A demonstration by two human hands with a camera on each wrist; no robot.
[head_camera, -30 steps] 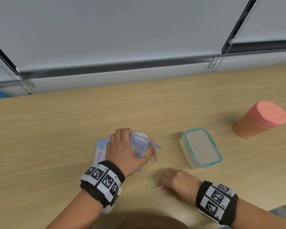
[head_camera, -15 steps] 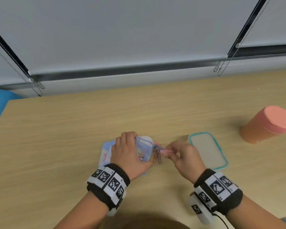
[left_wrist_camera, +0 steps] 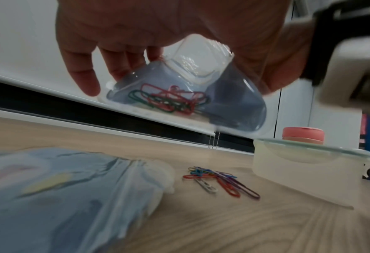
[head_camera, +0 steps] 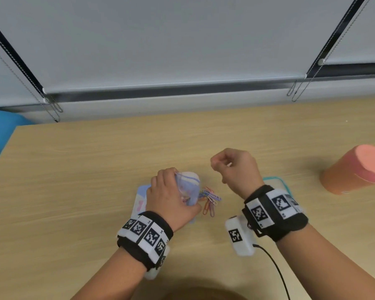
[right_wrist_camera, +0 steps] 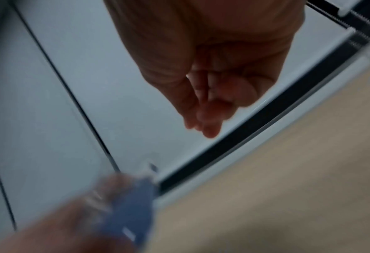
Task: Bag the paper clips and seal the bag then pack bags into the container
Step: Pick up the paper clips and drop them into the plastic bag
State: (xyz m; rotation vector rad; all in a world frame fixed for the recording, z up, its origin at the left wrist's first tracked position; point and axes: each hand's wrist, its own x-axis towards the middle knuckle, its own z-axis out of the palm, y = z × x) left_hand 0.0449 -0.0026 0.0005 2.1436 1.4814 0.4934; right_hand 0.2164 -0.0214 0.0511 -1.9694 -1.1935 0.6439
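My left hand (head_camera: 170, 191) grips a small blue-tinted zip bag (head_camera: 189, 186) just above the table, mouth facing right. The left wrist view shows red and green paper clips (left_wrist_camera: 171, 101) inside that bag (left_wrist_camera: 233, 106). A loose pile of coloured paper clips (head_camera: 210, 200) (left_wrist_camera: 220, 181) lies on the table just right of the bag. My right hand (head_camera: 231, 166) hovers above and right of the pile, fingers curled together; no clip shows in it (right_wrist_camera: 212, 102). The lidded, teal-rimmed container (head_camera: 276, 181) (left_wrist_camera: 298, 171) sits right of the clips, mostly hidden by my right wrist.
A stack of printed spare bags (head_camera: 141, 198) (left_wrist_camera: 60, 188) lies under my left hand. A salmon-pink cylinder (head_camera: 359, 169) stands at the right. A blue object (head_camera: 0, 135) lies past the table's left edge. Window blinds with hanging chains run behind the table.
My right hand picked a pink clip off the near table, brought it to the bag's mouth, and has now lifted up and away to the right. The left hand kept holding the bag.
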